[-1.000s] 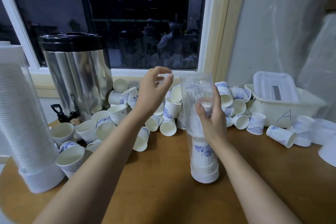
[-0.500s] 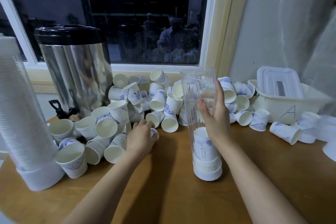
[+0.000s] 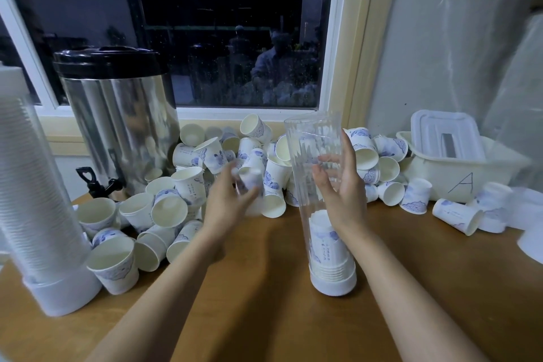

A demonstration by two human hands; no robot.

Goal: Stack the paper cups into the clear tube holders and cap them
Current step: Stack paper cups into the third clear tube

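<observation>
A clear tube holder [image 3: 316,138] stands upright on its white base [image 3: 333,285] on the wooden table [image 3: 264,297], with several nested cups [image 3: 326,247] in its lower part. My right hand [image 3: 340,185] grips the tube at mid height. My left hand [image 3: 227,200] holds a blurred paper cup [image 3: 249,181], raised above the table just left of the tube. A heap of loose white-and-blue paper cups [image 3: 188,185] lies behind and to the left.
A filled tube of cups [image 3: 32,200] stands at the left edge. A steel drinks urn [image 3: 117,117] with a black tap stands at the back left. A cream tub marked A [image 3: 458,173] with a lid is at the right, with more cups around it.
My left hand went down from the tube's top into the cup heap, took a cup and now lifts it toward the tube. The right hand stays on the tube.
</observation>
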